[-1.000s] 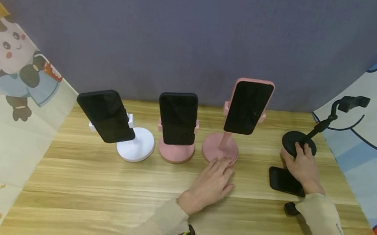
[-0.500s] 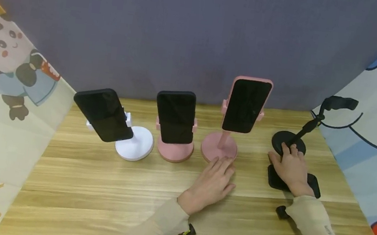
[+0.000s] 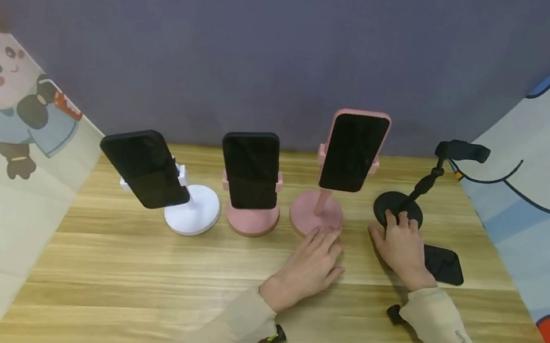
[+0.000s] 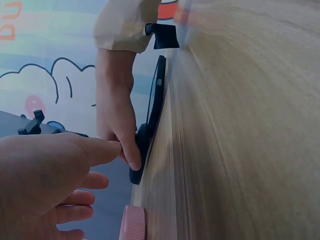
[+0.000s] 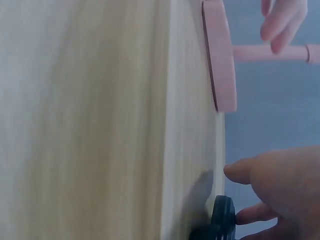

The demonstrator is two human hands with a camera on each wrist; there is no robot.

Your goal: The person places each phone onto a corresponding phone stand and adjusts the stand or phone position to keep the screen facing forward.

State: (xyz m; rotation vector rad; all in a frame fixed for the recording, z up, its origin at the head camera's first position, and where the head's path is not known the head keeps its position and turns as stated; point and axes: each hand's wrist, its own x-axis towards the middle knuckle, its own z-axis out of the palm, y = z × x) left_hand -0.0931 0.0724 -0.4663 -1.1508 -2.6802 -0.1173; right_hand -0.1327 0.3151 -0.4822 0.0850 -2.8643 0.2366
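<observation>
My right hand (image 3: 402, 249) rests its fingertips on the front of the round base (image 3: 389, 203) of a black phone stand. In the right wrist view the thumb (image 5: 240, 171) is apart from that black base (image 5: 223, 216), while the fingers touch its top. The stand's bent arm (image 3: 425, 182) ends in a holder with no phone. My left hand (image 3: 308, 268), fingers extended, has its fingertips right at the front edge of a pink stand's base (image 3: 308, 213). That stand bears a pink-edged phone (image 3: 354, 153). A black phone (image 3: 445, 265) lies flat, partly behind my right hand.
Left of these, a second pink stand (image 3: 252, 222) and a white stand (image 3: 191, 211) each hold a dark phone, the middle one (image 3: 251, 169) upright and the left one (image 3: 147, 168) tilted. A grey panel (image 3: 270, 49) rises behind the wooden table (image 3: 160, 290); printed walls flank it.
My right hand has slid the black stand leftward over the table, closer to the pink stand. More of the flat phone's right part shows now. The left hand has stayed by the pink base.
</observation>
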